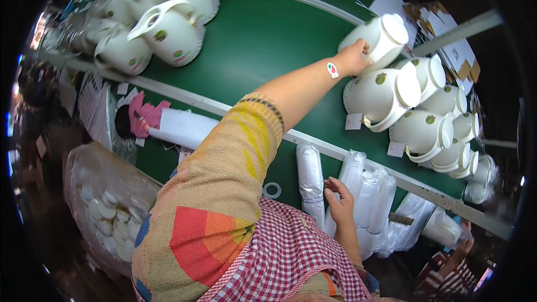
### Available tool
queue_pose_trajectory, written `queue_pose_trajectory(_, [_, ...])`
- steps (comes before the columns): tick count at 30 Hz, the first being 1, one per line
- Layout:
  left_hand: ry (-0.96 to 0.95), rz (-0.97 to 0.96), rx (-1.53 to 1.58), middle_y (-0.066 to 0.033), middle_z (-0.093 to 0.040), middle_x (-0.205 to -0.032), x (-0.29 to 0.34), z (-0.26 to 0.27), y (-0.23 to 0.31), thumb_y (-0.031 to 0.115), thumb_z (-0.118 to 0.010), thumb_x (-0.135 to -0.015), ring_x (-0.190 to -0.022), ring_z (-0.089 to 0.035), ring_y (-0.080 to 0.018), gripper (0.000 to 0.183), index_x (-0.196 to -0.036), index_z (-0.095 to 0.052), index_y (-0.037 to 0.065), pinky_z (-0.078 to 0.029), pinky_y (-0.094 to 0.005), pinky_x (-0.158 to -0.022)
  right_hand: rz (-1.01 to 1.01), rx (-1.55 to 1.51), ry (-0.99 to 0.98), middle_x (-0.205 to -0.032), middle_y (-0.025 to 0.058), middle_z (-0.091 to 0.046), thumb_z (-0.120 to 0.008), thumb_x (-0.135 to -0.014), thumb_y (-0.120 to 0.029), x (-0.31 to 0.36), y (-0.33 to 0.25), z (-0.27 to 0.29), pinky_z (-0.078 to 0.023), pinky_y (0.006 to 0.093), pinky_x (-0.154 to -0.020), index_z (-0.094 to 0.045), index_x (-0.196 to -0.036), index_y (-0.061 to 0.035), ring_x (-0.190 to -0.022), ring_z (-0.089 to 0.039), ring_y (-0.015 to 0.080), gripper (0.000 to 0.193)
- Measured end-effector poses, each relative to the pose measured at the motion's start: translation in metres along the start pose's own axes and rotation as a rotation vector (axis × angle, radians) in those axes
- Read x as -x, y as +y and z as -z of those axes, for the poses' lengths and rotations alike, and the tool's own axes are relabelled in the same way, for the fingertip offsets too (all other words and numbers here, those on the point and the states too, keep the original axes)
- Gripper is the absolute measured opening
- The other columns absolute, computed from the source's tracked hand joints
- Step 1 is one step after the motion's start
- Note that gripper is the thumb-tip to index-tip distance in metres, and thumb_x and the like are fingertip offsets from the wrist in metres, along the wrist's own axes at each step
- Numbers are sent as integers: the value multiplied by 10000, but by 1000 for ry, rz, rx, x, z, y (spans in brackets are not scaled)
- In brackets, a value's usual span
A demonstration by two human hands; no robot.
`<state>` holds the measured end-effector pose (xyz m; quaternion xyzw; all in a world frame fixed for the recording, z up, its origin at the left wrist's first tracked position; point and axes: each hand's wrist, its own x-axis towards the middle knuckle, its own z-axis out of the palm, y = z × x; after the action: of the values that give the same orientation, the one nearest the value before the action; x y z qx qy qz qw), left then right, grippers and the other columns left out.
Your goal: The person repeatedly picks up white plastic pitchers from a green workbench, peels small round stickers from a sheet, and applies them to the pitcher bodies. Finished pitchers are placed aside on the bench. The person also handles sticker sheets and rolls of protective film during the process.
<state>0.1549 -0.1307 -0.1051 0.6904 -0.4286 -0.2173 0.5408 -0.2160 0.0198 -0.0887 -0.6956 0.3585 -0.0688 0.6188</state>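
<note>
My left arm reaches across to the far right. My left hand (353, 59) is closed on a white jug (376, 32), its fingers at the handle side; exactly how they wrap is partly hidden. The jug is tilted, its round lid facing right. Just below it another white jug (377, 98) with a small tag stands on the green surface. Nearer to me, my right hand (339, 204) is open beside rolled clear plastic bags (353, 170), with fingers extended and nothing visibly held. Whether it touches the bags I cannot tell.
Several white jugs (433, 131) crowd the right side, others (173, 33) the far left. A pale metal rail (330, 148) separates the green conveyor belt (263, 39) from the near strip. A bag of white discs (106, 218) stands at lower left. Another person's hand (465, 240) shows at lower right.
</note>
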Motion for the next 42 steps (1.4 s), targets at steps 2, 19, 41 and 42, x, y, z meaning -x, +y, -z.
queue_pose_trajectory(2, [68,-29,-120,-178,-559,-1210,47,34,27,265,-707,-835,-1095,-572,-290,557,-1254,-447,6,-466,-369,-935,79,34,-26,-1096,129,-666,-655,-822,4,-6,-13,-9,-478,326,-928,-605,-1204,6,-1024,-630,206,386])
queue_pose_trajectory(19, [1274,800,-721,-90,-687,-968,889,471,158,103,-627,-878,-873,-642,-143,233,-1098,-626,27,-506,-287,-787,450,473,-917,-1076,112,-664,-698,-802,-45,3,-100,-242,-479,328,-894,-618,-1169,-6,-997,-618,207,377])
queue_pose_trajectory(41, [385,955,-663,-171,-523,-1242,873,471,94,296,-794,-660,-1112,-540,-352,590,-1176,-584,102,-477,-433,-933,1175,1406,-1660,-1366,117,-477,-734,-670,-390,174,-150,-566,-424,469,-966,-495,-1337,-132,-1249,-452,309,754])
queue_pose_trajectory(42, [450,940,-648,-155,-557,-1167,878,465,102,266,-800,-639,-1080,-564,-334,570,-1149,-601,107,-480,-425,-927,1064,1187,-1690,-1393,125,-456,-756,-637,-401,170,-158,-557,-405,450,-1015,-470,-1355,-118,-1266,-441,313,823])
